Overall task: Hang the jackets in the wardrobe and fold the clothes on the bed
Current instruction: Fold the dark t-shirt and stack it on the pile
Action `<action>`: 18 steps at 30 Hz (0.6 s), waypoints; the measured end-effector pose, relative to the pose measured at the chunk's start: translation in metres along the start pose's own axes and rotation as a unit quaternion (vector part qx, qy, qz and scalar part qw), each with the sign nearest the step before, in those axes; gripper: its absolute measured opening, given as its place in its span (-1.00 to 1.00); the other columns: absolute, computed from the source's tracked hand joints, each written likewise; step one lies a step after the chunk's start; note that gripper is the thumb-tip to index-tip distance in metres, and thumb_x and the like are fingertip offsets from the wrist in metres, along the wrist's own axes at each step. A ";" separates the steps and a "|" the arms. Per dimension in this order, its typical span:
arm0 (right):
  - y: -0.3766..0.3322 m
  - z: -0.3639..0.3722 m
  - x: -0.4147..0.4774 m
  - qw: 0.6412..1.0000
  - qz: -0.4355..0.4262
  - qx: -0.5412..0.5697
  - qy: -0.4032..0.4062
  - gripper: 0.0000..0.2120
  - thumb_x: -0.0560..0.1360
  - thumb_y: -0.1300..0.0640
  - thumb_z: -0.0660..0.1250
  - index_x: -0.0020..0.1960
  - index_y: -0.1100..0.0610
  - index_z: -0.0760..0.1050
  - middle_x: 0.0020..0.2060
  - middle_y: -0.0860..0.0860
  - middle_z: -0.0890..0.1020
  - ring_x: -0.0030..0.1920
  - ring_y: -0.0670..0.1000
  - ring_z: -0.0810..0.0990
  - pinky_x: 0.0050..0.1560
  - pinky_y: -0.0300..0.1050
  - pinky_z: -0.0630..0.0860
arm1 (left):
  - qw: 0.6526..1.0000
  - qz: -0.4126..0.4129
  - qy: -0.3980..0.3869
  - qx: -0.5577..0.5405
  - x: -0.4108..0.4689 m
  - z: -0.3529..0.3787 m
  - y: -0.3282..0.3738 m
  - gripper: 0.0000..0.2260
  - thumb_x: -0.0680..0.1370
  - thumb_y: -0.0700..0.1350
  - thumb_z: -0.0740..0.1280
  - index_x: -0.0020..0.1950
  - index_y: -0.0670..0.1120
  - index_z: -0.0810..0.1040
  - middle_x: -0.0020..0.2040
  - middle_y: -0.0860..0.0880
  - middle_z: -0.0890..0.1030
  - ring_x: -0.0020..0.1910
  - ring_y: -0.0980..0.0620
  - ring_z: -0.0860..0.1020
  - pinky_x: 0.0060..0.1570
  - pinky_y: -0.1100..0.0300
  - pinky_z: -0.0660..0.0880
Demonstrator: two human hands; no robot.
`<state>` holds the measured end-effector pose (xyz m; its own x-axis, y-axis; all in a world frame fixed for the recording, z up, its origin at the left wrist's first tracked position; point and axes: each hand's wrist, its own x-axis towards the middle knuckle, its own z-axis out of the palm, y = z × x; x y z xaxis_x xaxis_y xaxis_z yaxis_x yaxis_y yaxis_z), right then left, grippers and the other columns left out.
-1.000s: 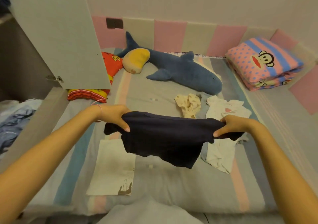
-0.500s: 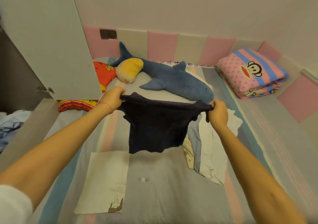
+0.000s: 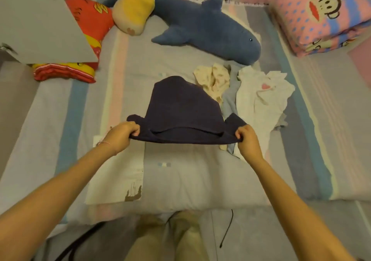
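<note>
Pinching the dark shirt (image 3: 180,108) at mid-frame, left hand (image 3: 122,135) and right hand (image 3: 248,140) each clamped on a near corner, I risk its far edge landing on the loose pile (image 3: 261,100) right of centre and bunching on the bed (image 3: 180,182).

Blue plush shark (image 3: 204,30), yellow cushion (image 3: 133,13) beside its tail, red pillow (image 3: 90,19), folded pink monkey blanket (image 3: 317,17)

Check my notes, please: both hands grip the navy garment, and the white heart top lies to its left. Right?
Not quite. In the head view the left hand and right hand grip the navy garment, but the white heart top lies to its right, not its left.
</note>
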<state>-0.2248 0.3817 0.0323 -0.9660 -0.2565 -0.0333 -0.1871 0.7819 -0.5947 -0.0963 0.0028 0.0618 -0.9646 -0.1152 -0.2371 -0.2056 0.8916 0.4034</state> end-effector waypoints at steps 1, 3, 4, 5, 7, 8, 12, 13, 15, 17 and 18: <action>0.022 0.027 -0.007 0.998 0.003 -0.033 -0.045 -0.59 0.18 0.58 0.12 -0.39 0.06 0.20 -0.31 0.12 0.41 -0.25 0.10 0.34 -0.29 -0.16 0.23 | 0.999 -0.016 -0.032 0.001 0.000 0.033 -0.011 -0.62 0.31 -0.55 0.13 -0.32 -0.03 0.32 -0.30 0.00 0.39 -0.27 -0.04 0.39 -0.28 0.20 0.27; 0.055 0.068 -0.023 0.986 0.013 -0.101 -0.132 -0.59 0.24 0.58 0.15 -0.38 0.07 0.20 -0.27 0.13 0.39 -0.24 0.11 0.35 -0.28 -0.04 0.22 | 0.995 -0.061 -0.081 -0.011 -0.007 0.088 -0.029 -0.64 0.33 -0.52 0.14 -0.30 -0.04 0.33 -0.31 0.04 0.39 -0.27 -0.03 0.39 -0.33 0.24 0.26; 0.072 0.090 -0.034 0.971 0.024 -0.146 -0.185 -0.65 0.29 0.57 0.15 -0.34 0.11 0.25 -0.23 0.12 0.38 -0.22 0.11 0.35 -0.27 -0.04 0.23 | 0.989 -0.088 -0.114 -0.023 -0.012 0.119 -0.037 -0.65 0.34 -0.50 0.15 -0.30 -0.02 0.33 -0.29 0.02 0.42 -0.24 -0.06 0.42 -0.32 0.22 0.28; 0.085 0.107 -0.045 0.951 0.039 -0.192 -0.239 -0.72 0.35 0.54 0.16 -0.29 0.16 0.32 -0.17 0.13 0.39 -0.18 0.12 0.38 -0.24 -0.04 0.28 | 0.983 -0.104 -0.147 -0.038 -0.016 0.144 -0.043 -0.66 0.35 -0.49 0.15 -0.29 -0.02 0.34 -0.26 -0.02 0.45 -0.20 -0.09 0.45 -0.27 0.19 0.32; 0.118 0.154 -0.067 0.886 0.092 -0.263 -0.371 -0.80 0.45 0.44 0.17 -0.09 0.22 0.50 -0.01 0.15 0.46 -0.06 0.16 0.49 -0.09 -0.03 0.43 | 0.961 -0.115 -0.247 -0.043 -0.024 0.204 -0.054 -0.70 0.39 -0.45 0.18 -0.28 -0.03 0.36 -0.24 -0.02 0.46 -0.15 -0.09 0.47 -0.20 0.21 0.34; 0.130 0.168 -0.077 0.849 0.114 -0.288 -0.429 -0.79 0.49 0.39 0.18 0.02 0.23 0.53 0.06 0.15 0.50 0.02 0.16 0.52 0.01 -0.05 0.46 | 0.946 -0.108 -0.303 -0.030 -0.028 0.221 -0.054 -0.74 0.42 -0.42 0.19 -0.24 -0.05 0.37 -0.27 0.02 0.42 -0.17 -0.04 0.44 -0.23 0.24 0.32; 0.154 0.210 -0.088 0.707 0.095 -0.354 -0.605 -0.74 0.57 0.29 0.16 0.22 0.25 0.48 0.13 0.14 0.53 -0.04 0.06 0.43 0.07 -0.13 0.41 | 0.872 -0.091 -0.474 -0.080 -0.033 0.278 -0.073 -0.78 0.44 -0.37 0.27 -0.24 -0.05 0.42 -0.21 0.04 0.44 -0.14 0.01 0.44 -0.12 0.23 0.40; 0.156 0.218 -0.081 0.708 0.098 -0.339 -0.612 -0.74 0.57 0.30 0.14 0.22 0.27 0.48 0.08 0.15 0.52 -0.05 0.07 0.42 0.03 -0.15 0.38 | 0.860 -0.096 -0.488 -0.112 -0.031 0.286 -0.082 -0.78 0.44 -0.33 0.33 -0.24 -0.01 0.44 -0.18 0.03 0.48 -0.12 0.02 0.47 -0.08 0.22 0.45; 0.158 0.227 -0.055 0.789 0.149 -0.258 -0.537 -0.76 0.57 0.27 0.14 0.14 0.30 0.51 0.02 0.17 0.54 -0.05 0.10 0.47 -0.01 -0.12 0.37 | 0.890 -0.101 -0.402 -0.189 -0.018 0.297 -0.099 -0.84 0.43 -0.23 0.42 -0.17 -0.02 0.50 -0.12 0.02 0.54 -0.07 0.03 0.53 0.01 0.21 0.49; 0.155 0.236 -0.019 0.914 0.199 -0.154 -0.318 -0.81 0.55 0.23 0.19 0.09 0.27 0.49 -0.05 0.14 0.55 -0.07 0.10 0.50 -0.06 -0.12 0.37 | 0.945 -0.137 -0.173 -0.243 0.012 0.303 -0.114 -0.85 0.45 -0.22 0.42 -0.03 -0.13 0.52 0.00 -0.03 0.51 0.01 0.02 0.50 0.10 0.16 0.46; 0.151 0.239 -0.002 0.948 0.212 -0.095 -0.218 -0.82 0.54 0.22 0.23 0.11 0.24 0.46 -0.06 0.10 0.53 -0.07 0.07 0.49 -0.08 -0.15 0.35 | 0.952 -0.162 -0.074 -0.250 0.030 0.300 -0.119 -0.77 0.46 -0.23 0.40 0.09 -0.18 0.49 0.07 -0.05 0.46 0.06 0.02 0.46 0.12 0.15 0.42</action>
<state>-0.2083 0.3640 -0.2496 -0.8040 -0.0731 -0.5902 0.1332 0.9450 -0.2986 -0.0514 0.0245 -0.2588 -0.8113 -0.2530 -0.5270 -0.5765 0.4955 0.6497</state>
